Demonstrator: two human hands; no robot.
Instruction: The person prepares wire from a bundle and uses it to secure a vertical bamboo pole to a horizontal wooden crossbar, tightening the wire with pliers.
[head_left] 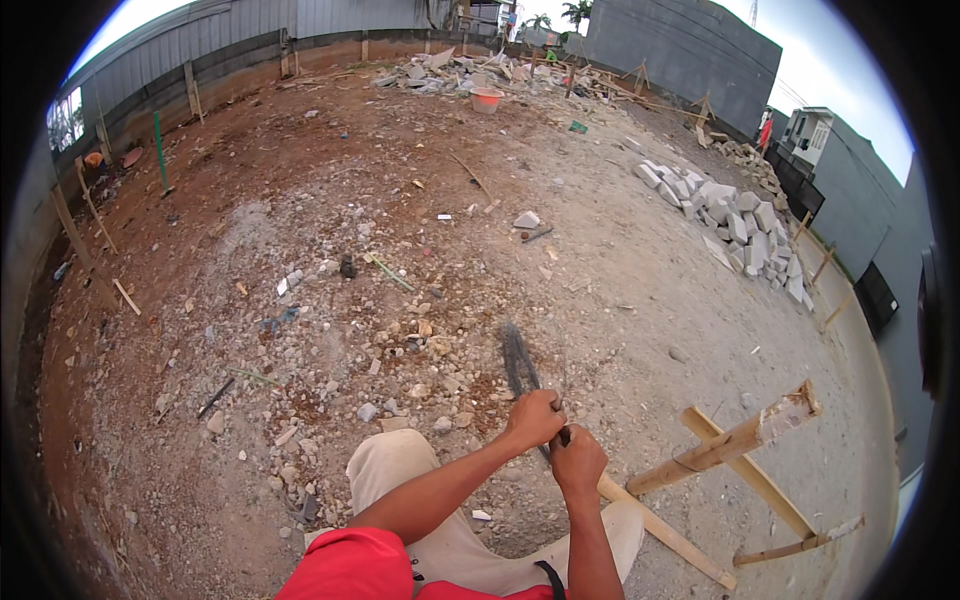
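Stony ground (625, 335), blurred dark strands (513, 348) partly hidden in 2 hands (537, 418) (579, 462)

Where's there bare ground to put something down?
The pale ground between the dark tool and the grey block pile is mostly bare, with scattered pebbles. Crowded: rubble left of the left hand, wooden pieces right of the right hand.

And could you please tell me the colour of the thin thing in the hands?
The thin thing looks dark grey, though blurred, best seen in the head view.
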